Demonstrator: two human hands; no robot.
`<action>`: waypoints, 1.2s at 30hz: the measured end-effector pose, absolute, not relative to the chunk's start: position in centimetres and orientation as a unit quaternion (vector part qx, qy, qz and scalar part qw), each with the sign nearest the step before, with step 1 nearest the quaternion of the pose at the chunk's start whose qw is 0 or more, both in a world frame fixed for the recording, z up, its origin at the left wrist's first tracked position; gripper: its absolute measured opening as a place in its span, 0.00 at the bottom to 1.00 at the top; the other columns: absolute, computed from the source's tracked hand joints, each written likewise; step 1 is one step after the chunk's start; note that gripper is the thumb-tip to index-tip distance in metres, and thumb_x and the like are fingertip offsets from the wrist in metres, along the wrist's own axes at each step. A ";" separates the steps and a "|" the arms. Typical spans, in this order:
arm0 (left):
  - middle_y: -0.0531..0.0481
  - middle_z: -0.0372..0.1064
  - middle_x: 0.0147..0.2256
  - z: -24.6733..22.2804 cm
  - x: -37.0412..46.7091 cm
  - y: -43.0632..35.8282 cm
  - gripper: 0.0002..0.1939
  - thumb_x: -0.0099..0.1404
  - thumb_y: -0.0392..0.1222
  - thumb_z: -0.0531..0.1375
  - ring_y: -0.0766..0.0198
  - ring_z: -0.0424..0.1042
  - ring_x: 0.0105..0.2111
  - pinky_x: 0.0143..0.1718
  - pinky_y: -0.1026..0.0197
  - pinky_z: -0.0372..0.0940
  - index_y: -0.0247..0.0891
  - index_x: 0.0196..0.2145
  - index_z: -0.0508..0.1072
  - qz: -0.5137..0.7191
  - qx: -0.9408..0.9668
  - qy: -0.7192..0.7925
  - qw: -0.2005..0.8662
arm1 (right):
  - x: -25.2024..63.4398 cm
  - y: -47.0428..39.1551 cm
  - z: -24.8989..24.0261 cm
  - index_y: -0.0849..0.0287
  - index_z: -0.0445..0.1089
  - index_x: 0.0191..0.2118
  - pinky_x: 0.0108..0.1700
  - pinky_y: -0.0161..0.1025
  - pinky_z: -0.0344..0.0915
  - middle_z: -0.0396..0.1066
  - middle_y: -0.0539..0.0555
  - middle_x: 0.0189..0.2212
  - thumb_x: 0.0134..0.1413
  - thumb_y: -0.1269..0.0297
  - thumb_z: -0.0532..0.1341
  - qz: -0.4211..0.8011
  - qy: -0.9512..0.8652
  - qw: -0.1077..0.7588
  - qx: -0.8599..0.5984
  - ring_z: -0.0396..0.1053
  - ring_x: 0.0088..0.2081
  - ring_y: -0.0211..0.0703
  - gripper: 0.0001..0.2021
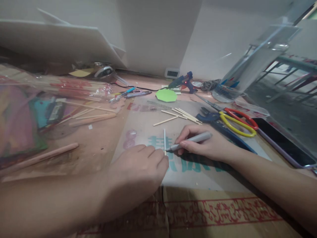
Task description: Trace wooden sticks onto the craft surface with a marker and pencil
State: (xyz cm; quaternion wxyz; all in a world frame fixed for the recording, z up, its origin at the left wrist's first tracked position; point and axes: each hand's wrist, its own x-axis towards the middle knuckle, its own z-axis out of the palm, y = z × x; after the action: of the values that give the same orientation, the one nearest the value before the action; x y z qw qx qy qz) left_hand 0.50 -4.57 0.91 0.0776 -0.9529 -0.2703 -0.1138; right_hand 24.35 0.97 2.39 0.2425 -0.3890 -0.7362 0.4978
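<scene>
Head view: the person's right hand [208,144] grips a grey pen [199,137], its tip at the near part of a pale stick [164,138] between the two hands. The left hand [142,165] is curled palm-down beside that stick's near end; its fingertips are hidden, so whether it pinches the stick cannot be told. Both hands are over a sheet [138,124] with green lettering on the table [106,134]. Just beyond the right hand lie loose sticks [186,115], and farther off a green paper octagon [166,95] and a glue gun [182,81]. Right of that hand, scissors [223,114] lie near a phone [282,140]
</scene>
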 end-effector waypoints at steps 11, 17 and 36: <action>0.46 0.74 0.30 0.9 0.6 -4.7 0.08 0.64 0.27 0.57 0.54 0.73 0.27 0.28 0.53 0.70 0.34 0.37 0.75 -0.118 -0.952 -0.272 0.080 | 24.4 1.0 2.3 0.57 0.74 0.32 0.31 0.35 0.73 0.81 0.53 0.27 0.57 0.57 0.68 0.502 -0.730 0.236 -0.400 0.78 0.29 0.42 0.09; 0.46 0.74 0.31 0.8 0.5 -4.6 0.08 0.64 0.28 0.58 0.52 0.73 0.28 0.29 0.52 0.70 0.32 0.39 0.75 -0.108 -0.954 -0.269 0.073 | 24.3 0.9 2.5 0.58 0.73 0.33 0.31 0.35 0.72 0.80 0.53 0.27 0.58 0.57 0.67 0.481 -0.729 0.251 -0.417 0.77 0.29 0.41 0.10; 0.32 0.59 0.65 2.9 -0.4 -0.4 0.51 0.55 0.61 0.72 0.38 0.58 0.66 0.62 0.37 0.59 0.36 0.67 0.57 -0.114 -0.923 -0.359 -0.083 | 24.8 2.9 0.8 0.54 0.68 0.34 0.22 0.33 0.58 0.73 0.48 0.24 0.59 0.47 0.65 0.452 -0.579 0.470 -0.489 0.62 0.22 0.37 0.16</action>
State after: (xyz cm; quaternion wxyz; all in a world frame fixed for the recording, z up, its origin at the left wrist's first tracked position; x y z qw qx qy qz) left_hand -0.43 -0.38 2.86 -0.0828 -0.9228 -0.3586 -0.1139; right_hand 24.85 2.90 0.82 0.4703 -0.4889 -0.5792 0.4520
